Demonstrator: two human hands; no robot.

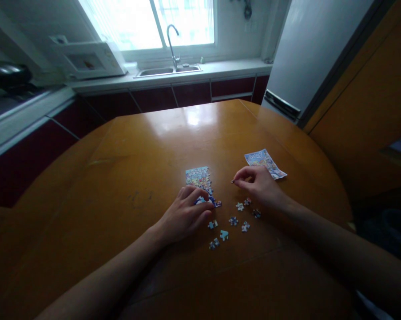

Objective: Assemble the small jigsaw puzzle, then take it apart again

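Note:
A partly joined jigsaw puzzle point(197, 177) lies flat on the table, its right edge jagged with tabs. My left hand point(188, 209) rests over its lower part with the fingers spread, covering some of it. To the right, my right hand point(256, 181) pinches a small puzzle piece point(232, 181) between thumb and fingers, a little apart from the joined part. Several loose pieces lie below, among them a light blue piece point(224, 235), a patterned piece point(233, 221) and a dark piece point(256, 214). Beyond my right hand lies a printed picture sheet point(268, 163), partly hidden by it.
The wooden table point(147, 151) has a rounded edge. Behind it run a counter with a sink point(156, 71) and a tap point(171, 42), with a white microwave point(90, 60) to the left. A refrigerator point(307, 49) stands at the back right.

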